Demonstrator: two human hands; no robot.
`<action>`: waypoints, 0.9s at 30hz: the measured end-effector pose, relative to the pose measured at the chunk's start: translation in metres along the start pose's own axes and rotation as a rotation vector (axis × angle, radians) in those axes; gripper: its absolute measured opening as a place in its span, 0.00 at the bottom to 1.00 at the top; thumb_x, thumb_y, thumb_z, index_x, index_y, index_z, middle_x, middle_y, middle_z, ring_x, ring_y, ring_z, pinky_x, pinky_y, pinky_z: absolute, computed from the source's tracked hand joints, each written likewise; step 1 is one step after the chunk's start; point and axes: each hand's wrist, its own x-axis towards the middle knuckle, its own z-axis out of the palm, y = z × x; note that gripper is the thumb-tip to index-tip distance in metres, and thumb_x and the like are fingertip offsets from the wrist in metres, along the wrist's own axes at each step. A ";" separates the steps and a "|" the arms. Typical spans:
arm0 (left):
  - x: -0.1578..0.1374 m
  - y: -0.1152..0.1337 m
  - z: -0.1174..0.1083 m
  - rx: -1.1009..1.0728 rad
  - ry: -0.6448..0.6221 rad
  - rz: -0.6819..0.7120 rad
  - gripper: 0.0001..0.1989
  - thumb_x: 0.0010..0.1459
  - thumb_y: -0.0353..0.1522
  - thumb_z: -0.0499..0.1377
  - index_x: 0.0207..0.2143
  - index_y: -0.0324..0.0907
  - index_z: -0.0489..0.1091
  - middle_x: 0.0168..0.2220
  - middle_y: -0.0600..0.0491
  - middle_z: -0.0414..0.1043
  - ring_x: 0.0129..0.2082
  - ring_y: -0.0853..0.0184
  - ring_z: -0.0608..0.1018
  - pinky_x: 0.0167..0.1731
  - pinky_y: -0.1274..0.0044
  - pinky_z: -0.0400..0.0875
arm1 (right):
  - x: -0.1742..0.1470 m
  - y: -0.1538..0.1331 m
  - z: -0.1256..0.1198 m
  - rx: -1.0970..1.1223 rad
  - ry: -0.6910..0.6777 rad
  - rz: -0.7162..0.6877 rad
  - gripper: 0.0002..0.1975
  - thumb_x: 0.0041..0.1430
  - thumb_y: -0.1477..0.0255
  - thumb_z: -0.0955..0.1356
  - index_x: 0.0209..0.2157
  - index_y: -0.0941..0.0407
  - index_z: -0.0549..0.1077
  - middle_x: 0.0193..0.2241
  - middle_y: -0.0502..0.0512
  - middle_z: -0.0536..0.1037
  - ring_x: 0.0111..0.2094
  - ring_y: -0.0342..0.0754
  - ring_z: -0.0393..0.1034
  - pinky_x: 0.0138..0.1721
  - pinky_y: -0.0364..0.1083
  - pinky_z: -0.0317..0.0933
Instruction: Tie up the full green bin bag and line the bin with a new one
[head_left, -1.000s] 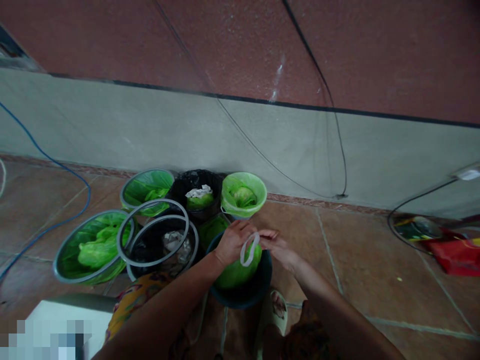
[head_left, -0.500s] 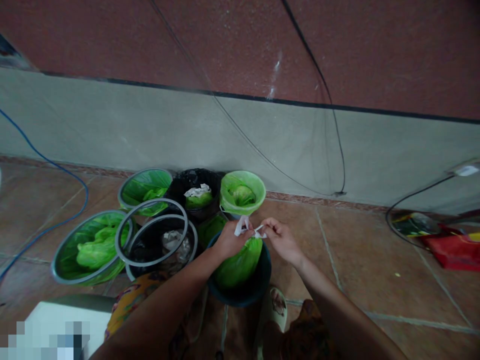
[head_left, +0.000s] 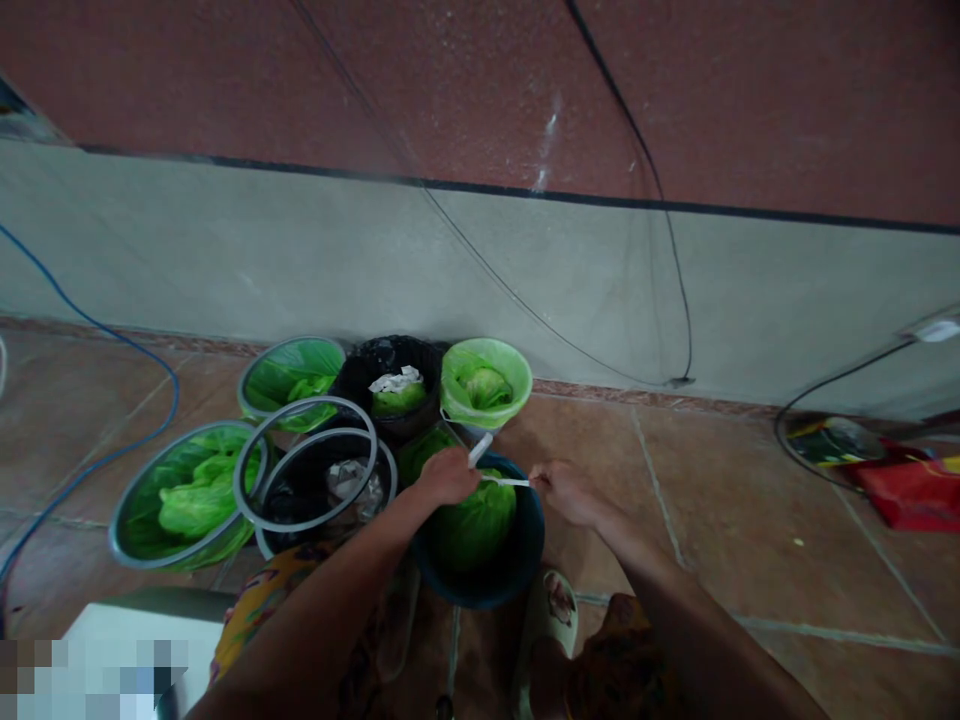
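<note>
A dark blue bin (head_left: 525, 560) on the tiled floor holds a green plastic bag (head_left: 472, 525). My left hand (head_left: 448, 476) and my right hand (head_left: 570, 492) are above the bin, each gripping one end of a white drawstring tie (head_left: 504, 481) of the bag. The tie is stretched taut between the two hands, and a short white end sticks up past my left hand.
Several bins with green or black liners (head_left: 184, 495) crowd against the grey wall to the left. A blue cable (head_left: 112, 450) curves over the floor at left. Black cables hang on the wall. A red item (head_left: 911, 490) lies at right. My sandalled foot (head_left: 551, 610) is beside the bin.
The white tie was a loop held over the bag; my hands have pulled apart and lowered, drawing it tight and straight between them.
</note>
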 end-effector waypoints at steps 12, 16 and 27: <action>-0.001 0.019 0.019 -1.028 -0.183 -0.032 0.12 0.49 0.38 0.62 0.24 0.38 0.68 0.20 0.57 0.67 0.20 0.74 0.69 0.24 0.81 0.63 | -0.001 -0.036 -0.013 0.637 -0.045 -0.140 0.11 0.55 0.63 0.68 0.31 0.56 0.77 0.26 0.50 0.76 0.27 0.43 0.68 0.31 0.44 0.61; -0.004 0.020 0.019 -0.867 -0.271 0.148 0.07 0.43 0.32 0.65 0.26 0.37 0.71 0.20 0.59 0.66 0.21 0.75 0.66 0.24 0.82 0.59 | -0.005 -0.048 -0.016 0.735 -0.049 -0.174 0.12 0.53 0.61 0.71 0.31 0.56 0.77 0.24 0.50 0.75 0.27 0.43 0.67 0.31 0.43 0.61; 0.002 0.012 0.036 -0.701 -0.177 0.273 0.11 0.59 0.36 0.52 0.28 0.41 0.67 0.22 0.56 0.70 0.22 0.71 0.72 0.25 0.80 0.65 | 0.000 -0.044 0.003 0.706 -0.169 -0.100 0.16 0.58 0.65 0.65 0.47 0.55 0.71 0.28 0.49 0.76 0.24 0.41 0.67 0.23 0.40 0.56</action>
